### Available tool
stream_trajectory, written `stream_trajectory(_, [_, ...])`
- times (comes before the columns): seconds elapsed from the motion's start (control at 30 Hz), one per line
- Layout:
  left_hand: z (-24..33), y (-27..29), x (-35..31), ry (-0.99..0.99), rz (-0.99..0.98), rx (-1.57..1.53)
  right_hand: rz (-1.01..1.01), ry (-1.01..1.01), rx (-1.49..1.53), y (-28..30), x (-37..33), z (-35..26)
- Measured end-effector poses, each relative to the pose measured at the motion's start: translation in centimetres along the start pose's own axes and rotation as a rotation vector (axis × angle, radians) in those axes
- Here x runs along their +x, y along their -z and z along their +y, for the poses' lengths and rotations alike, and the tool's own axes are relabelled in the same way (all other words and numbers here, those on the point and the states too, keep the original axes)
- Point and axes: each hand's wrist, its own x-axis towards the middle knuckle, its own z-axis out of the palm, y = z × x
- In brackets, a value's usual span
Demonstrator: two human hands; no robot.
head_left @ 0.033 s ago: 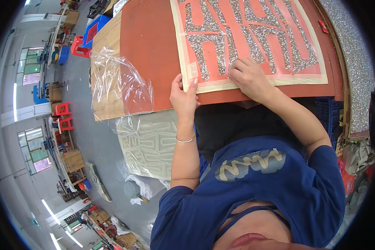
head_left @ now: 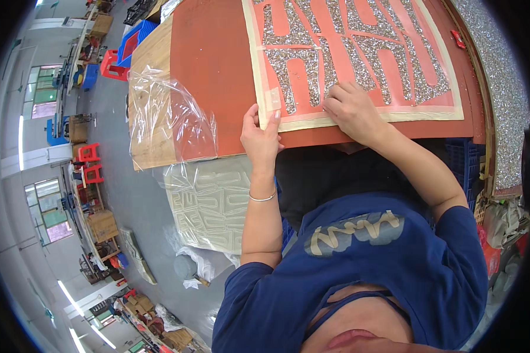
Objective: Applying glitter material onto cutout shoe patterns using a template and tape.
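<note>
A pink template sheet point(head_left: 401, 109) with a cream taped border lies on the reddish-brown work board. Glittery, sequin-like pieces point(head_left: 305, 59) fill its shaped cut-outs. At the sheet's lower left corner my left hand point(head_left: 261, 138) pinches the border, thumb on top and fingers round the edge. My right hand point(head_left: 354, 112) rests over the lower middle of the sheet. Its fingers are bent and drawn together beside a glittery strip, and whatever is between the fingertips is hidden. A bit of clear tape point(head_left: 272, 97) sits near my left thumb.
Crumpled clear plastic film point(head_left: 171, 112) drapes over the board's left side. Below it, a pale sheet with raised shapes point(head_left: 212, 206) lies lower down. A glittery sheet point(head_left: 506, 88) stands along the right. Red stools point(head_left: 89, 154) and benches line the far left.
</note>
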Motion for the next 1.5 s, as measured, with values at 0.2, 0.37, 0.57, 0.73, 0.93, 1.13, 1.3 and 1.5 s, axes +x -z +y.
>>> stream_trajectory(0.2, [-0.4, 0.0, 0.1, 0.001, -0.015, -0.029, 0.018, 0.143, 0.078, -4.3, 3.6, -2.2])
stream_trajectory(0.37, [-0.2, 0.1, 0.1, 0.007, -0.003, -0.012, -0.075, 0.227, -0.14, -4.1, 2.8, -4.2])
stream_trajectory(0.57, [-1.0, 0.3, 0.1, -0.002, -0.005, -0.068, -0.371, 0.341, -0.3, -1.9, 3.3, -3.3])
stream_trajectory(0.73, [-0.8, 0.2, 0.1, -0.018, -0.007, -0.061, -0.23, 0.31, -0.095, -1.6, 3.4, -1.7])
stream_trajectory(0.93, [-0.6, 0.5, 0.1, 0.023, -0.028, -0.054, -0.408, 0.252, -0.233, -1.8, 3.7, -2.9])
stream_trajectory(1.13, [-1.6, 1.0, 0.4, 0.051, -0.048, -0.123, -0.285, 0.262, -0.111, -1.3, 3.8, -1.2])
stream_trajectory(1.3, [-2.4, 1.6, 0.3, 0.093, -0.124, -0.623, -0.059, 0.055, 0.292, -3.5, 5.4, -5.8])
stream_trajectory(1.5, [-3.2, 2.8, -0.4, 0.074, -0.25, -0.724, 0.081, 0.032, 0.393, -7.1, 5.5, -6.7])
